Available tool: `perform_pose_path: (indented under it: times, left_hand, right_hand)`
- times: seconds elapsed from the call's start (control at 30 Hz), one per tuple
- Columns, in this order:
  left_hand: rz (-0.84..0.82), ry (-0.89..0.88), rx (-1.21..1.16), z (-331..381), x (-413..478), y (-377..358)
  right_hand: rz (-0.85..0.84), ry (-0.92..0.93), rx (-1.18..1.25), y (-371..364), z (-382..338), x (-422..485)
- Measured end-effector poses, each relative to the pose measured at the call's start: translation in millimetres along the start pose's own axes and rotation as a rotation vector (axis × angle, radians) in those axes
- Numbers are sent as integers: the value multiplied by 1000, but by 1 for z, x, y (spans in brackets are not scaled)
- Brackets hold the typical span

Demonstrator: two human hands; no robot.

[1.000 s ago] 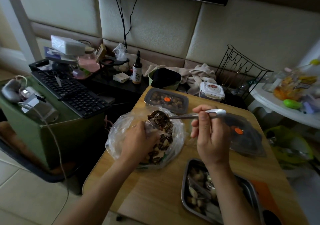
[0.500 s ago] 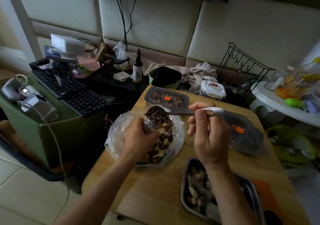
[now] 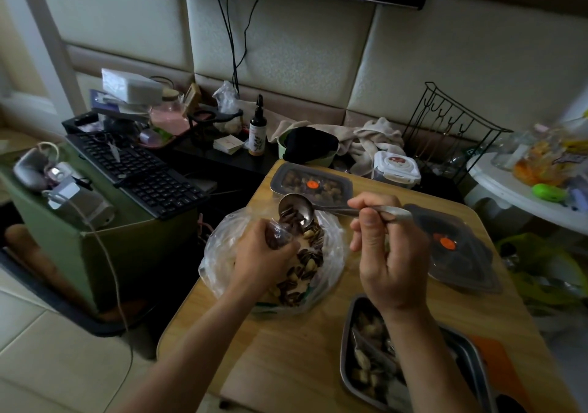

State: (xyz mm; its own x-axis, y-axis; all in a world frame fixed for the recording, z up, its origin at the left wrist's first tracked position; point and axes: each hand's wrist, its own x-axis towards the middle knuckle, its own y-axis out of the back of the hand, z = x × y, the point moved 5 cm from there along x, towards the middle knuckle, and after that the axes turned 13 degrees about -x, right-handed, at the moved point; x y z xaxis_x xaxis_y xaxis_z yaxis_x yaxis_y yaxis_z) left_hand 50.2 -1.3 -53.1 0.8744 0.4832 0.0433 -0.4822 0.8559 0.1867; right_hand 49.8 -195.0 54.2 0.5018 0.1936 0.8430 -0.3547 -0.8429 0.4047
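- Right hand gripped the handle of a metal spoon, with the thumb and curled fingers closed around it.
- The spoon reached from this hand toward the left hand. Its round bowl was shiny and tilted, and dark striped seeds lay at its lower edge.
- The left hand was closed around the neck of a small bag, a clear one with some dark seeds already inside. The opening of this bag was just under the bowl of the spoon.
- Below both hands sat a large bag of thin, clear, crumpled plastic, wide open at the top.
- The seeds in it were long, dark brown with pale stripes, mixed with some light, shelled pieces.
- The large bag stood on a wooden table, directly under the left hand.
- Under the right wrist was a metal tray with more pale and dark pieces in it.
- Beyond the spoon stood a grey container with an orange sticker on top.
- To the right of the right hand lay a dark lid, also with an orange sticker.
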Motion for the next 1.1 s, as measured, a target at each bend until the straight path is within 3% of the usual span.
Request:
perform_pose_path:
  times: [0.57, 0.8, 1.0, 1.1]
  left_hand:
    - [-20, -92, 2, 13, -7, -1]
    - [10, -55, 32, 13, -11, 7]
    - [-217, -83, 310, 8, -24, -7]
    - [-234, -114, 345, 6, -27, -10]
  right_hand:
    - [52, -41, 70, 5, -6, 3]
    - [189, -476, 82, 7, 23, -8]
    - [147, -842, 202, -15, 36, -26]
    - [136, -985, 262, -27, 38, -37]
